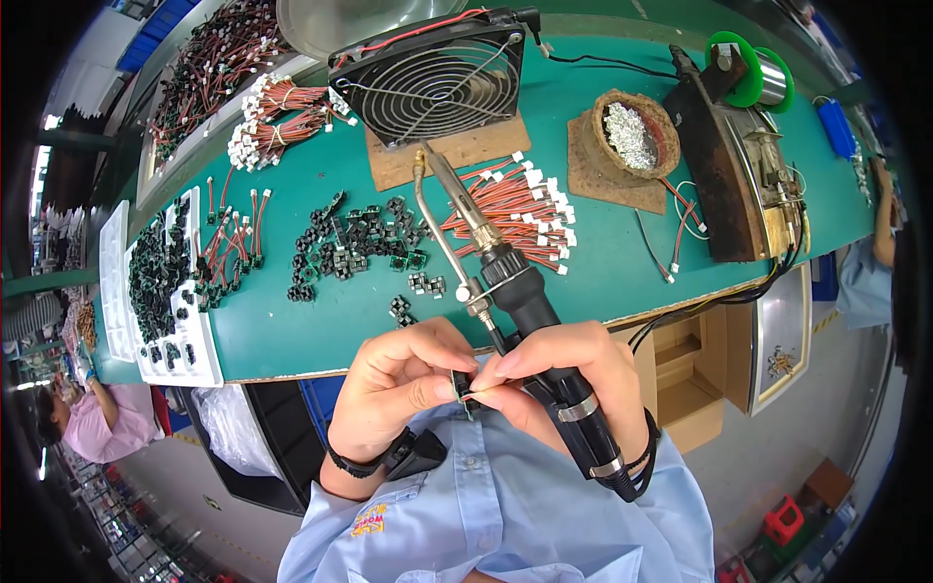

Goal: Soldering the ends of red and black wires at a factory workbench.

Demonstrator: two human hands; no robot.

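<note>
My left hand (391,384) is closed, pinching a small black part with a green circuit board (461,386) between thumb and fingers, just beyond the table's front edge. My right hand (588,364) wraps round a black soldering iron (517,284) with a metal solder-feed tube (434,219) clamped along its side. The iron's tip points up and away, toward the fan. Thumb and forefinger of that same hand meet at the small part; a thin reddish wire seems to show there, mostly hidden by the fingers.
Loose black parts (355,238) lie mid-table, beside red-and-black connector wires (515,214). A fan (437,83) stands on a wooden board. Farther right are a bowl of silvery bits (630,136) and a green solder spool (748,73). White trays (199,335) sit left. Other people work at both sides.
</note>
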